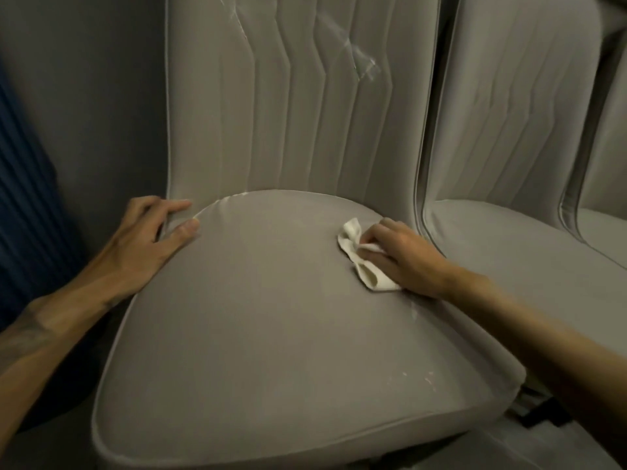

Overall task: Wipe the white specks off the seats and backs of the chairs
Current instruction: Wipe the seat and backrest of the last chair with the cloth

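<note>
**White cloth pressed on the seat of the near chair**

We look down on the near chair (339,184), which is covered in grey fabric. Our right hand (403,259) lies on the rear right part of its seat (271,317). The fingers are bent over a small white cloth (359,262) and hold it down against the cushion. The cloth is crumpled, and its ends come out from under the fingers on the far side and on the near side.

Our left hand (146,242) holds nothing. Its fingers are spread and only a little bent. The thumb rests on the rear left corner of the seat, and the other fingers touch the lower edge of the backrest (295,96).

Some white specks (427,378) are on the front right part of the seat, near the edge, and a few more lie just in front of the right wrist. White smears (363,59) also show on the upper part of the backrest, across the stitched lines.

A second chair (509,130) of the same kind stands just beside the first one, on the right. At the right border we see part of a third chair (604,198). On the left there is a dark wall (84,96), and a blue ribbed surface (23,198) is at the left border.
</note>
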The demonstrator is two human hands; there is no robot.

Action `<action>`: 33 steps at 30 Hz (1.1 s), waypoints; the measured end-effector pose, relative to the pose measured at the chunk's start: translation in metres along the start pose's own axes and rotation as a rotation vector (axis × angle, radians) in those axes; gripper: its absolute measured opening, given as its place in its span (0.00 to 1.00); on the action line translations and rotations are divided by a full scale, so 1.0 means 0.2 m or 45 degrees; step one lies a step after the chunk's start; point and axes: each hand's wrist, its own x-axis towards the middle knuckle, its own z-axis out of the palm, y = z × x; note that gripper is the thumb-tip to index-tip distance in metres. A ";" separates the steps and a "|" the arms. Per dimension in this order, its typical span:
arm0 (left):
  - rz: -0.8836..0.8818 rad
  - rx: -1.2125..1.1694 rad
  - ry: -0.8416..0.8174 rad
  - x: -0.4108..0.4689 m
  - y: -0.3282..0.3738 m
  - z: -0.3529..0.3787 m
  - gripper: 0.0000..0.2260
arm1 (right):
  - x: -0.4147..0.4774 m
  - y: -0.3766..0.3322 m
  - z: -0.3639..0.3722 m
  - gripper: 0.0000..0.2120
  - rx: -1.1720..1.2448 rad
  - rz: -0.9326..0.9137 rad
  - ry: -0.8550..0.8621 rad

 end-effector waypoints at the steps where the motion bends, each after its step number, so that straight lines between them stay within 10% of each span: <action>1: 0.004 0.004 0.000 0.00 0.00 0.00 0.27 | -0.04 -0.03 0.02 0.14 0.009 -0.037 0.021; 7: 0.005 0.006 0.002 0.00 -0.02 0.00 0.27 | -0.33 -0.25 0.05 0.10 0.285 -0.550 -0.061; 14: 0.068 -0.007 -0.025 0.01 -0.07 0.00 0.20 | 0.00 0.22 0.01 0.13 0.029 0.082 0.065; 20: 0.072 0.003 -0.006 0.03 -0.07 0.01 0.24 | -0.48 0.01 0.07 0.08 0.336 -0.319 0.042; 28: 0.090 -0.011 0.006 0.04 -0.10 0.01 0.12 | -0.08 0.36 0.05 0.11 0.141 0.102 0.119; 33: 0.124 -0.018 -0.014 0.04 -0.11 0.03 0.11 | -0.53 0.27 0.08 0.08 0.305 -0.053 0.116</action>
